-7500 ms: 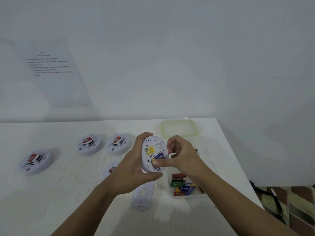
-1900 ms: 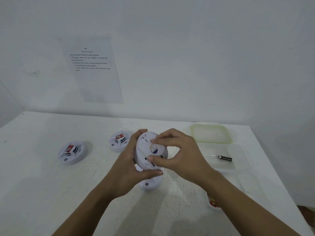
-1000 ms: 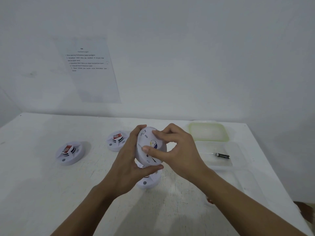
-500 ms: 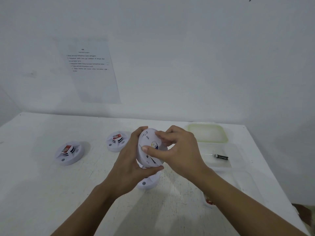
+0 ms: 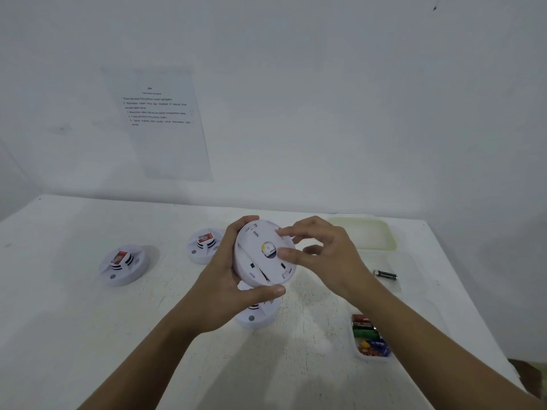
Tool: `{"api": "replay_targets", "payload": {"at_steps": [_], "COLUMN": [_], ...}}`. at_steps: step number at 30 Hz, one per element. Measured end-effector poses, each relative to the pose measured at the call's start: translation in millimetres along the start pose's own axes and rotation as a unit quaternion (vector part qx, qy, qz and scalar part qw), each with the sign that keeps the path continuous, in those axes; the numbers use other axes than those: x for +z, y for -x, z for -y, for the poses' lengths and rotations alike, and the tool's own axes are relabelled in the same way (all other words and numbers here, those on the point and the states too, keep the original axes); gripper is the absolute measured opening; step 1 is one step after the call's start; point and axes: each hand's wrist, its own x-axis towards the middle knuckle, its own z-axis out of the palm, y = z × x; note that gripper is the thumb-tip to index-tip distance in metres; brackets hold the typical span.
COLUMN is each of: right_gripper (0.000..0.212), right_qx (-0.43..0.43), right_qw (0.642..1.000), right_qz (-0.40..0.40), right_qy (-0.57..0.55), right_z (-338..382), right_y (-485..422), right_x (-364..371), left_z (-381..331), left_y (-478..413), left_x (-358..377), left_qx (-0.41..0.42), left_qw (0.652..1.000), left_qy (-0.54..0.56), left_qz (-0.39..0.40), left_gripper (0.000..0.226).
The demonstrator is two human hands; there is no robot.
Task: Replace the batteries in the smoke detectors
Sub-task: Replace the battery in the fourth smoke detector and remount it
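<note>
The left hand (image 5: 222, 285) grips the raised smoke detector (image 5: 256, 255) around its rim; the right hand (image 5: 328, 255) rests thumb and forefinger on its backplate, fingers loose.

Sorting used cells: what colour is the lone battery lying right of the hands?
The lone battery is black with a silvery end, seen in the head view.
</note>
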Motion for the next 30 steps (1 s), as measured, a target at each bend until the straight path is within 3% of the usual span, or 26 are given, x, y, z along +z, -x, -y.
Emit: {"api": "replay_targets", "payload": {"at_steps": [8, 15, 19, 23, 30], "right_gripper": [0.029, 0.028, 0.034, 0.050, 0.028], "right_qx": [-0.022, -0.116, -0.091, -0.047, -0.015], "right_qw": [1.000, 0.977, 0.974, 0.986, 0.993], "right_qz": [-0.015, -0.017, -0.017, -0.029, -0.094], "right_qy": [-0.001, 0.179, 0.208, 0.157, 0.073], "right_z": [1.4, 3.9, 8.6, 12.7, 9.2], "right_y": [2.9, 9.8, 15.4, 14.7, 5.7], "right_x": [2.1, 13.0, 22.3, 22.0, 16.1], "left_z": [-2.8, -2.3, -3.6, -1.6, -7.6], "left_y": [0.0, 0.3, 0.3, 2.3, 6.0], "left_x": [3.1, 7.3, 9.0, 11.4, 16.9], "left_qx": [0.007, 0.002, 0.003, 0.005, 0.030], "left_qw": [1.000, 1.000, 1.000, 1.000, 0.998], "left_qy": [-0.012, -0.012, -0.009, -0.006, -0.046], "left_qz": [-0.013, -0.025, -0.020, -0.025, 0.015], "left_gripper": [0.097, 0.092, 0.091, 0.091, 0.087]}}
